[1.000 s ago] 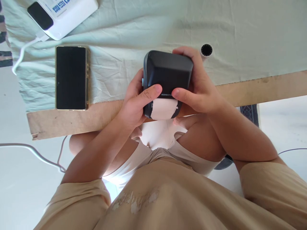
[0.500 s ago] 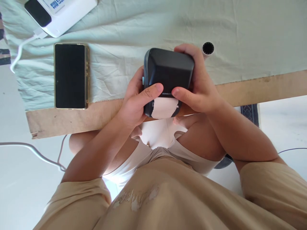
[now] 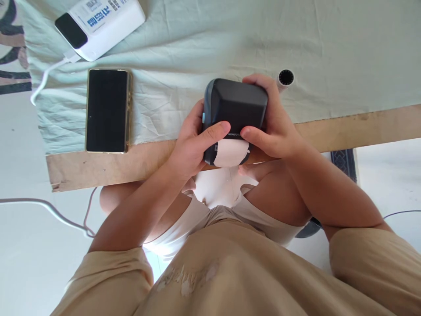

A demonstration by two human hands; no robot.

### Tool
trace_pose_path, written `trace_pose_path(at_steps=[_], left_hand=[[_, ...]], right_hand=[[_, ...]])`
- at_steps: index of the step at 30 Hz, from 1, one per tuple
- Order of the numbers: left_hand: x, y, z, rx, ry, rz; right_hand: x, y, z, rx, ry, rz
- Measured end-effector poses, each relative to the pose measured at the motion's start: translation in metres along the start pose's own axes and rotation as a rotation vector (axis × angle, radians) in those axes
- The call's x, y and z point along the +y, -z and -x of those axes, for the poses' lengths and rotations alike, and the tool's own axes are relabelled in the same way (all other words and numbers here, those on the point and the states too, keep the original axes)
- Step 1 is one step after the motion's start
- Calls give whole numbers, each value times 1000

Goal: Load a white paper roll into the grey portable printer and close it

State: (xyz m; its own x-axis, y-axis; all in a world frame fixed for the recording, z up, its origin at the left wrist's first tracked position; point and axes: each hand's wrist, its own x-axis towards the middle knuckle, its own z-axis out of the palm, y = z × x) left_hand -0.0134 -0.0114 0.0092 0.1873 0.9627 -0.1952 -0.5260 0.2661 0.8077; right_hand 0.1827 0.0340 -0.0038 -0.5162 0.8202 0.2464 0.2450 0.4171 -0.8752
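Head view: black label printer (image 3: 235, 105) clamped between left hand (image 3: 190, 145) and right hand (image 3: 276, 127), held just above near edge of wooden table (image 3: 362, 125). Both thumbs pressed on front face, above white label (image 3: 229, 152) protruding toward body. Fingers wrapped closed around both sides; equal reach from either hand. Smartphone (image 3: 107, 110) flat on green cloth (image 3: 329, 52) well left; white power bank (image 3: 100, 24) beyond; small roll core (image 3: 285, 77) just right of printer.

Bright daylight, soft shadows, perhaps overexposed floor
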Motion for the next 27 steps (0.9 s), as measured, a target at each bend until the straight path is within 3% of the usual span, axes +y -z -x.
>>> trace_pose_path(at_steps=[9,16,21,23,27], left_hand=[[-5,-6,-5,71,13,129],[0,-5,-6,71,3,142],[3,-8,-5,101,-17,134],[2,-8,-5,95,14,140],[4,-6,-4,24,84,147]], right_hand=[[-16,4,0,150,52,200],[-22,10,-1,90,187,333],[-25,16,4,54,186,451],[-25,17,5,121,234,462],[-28,15,4,413,283,416]])
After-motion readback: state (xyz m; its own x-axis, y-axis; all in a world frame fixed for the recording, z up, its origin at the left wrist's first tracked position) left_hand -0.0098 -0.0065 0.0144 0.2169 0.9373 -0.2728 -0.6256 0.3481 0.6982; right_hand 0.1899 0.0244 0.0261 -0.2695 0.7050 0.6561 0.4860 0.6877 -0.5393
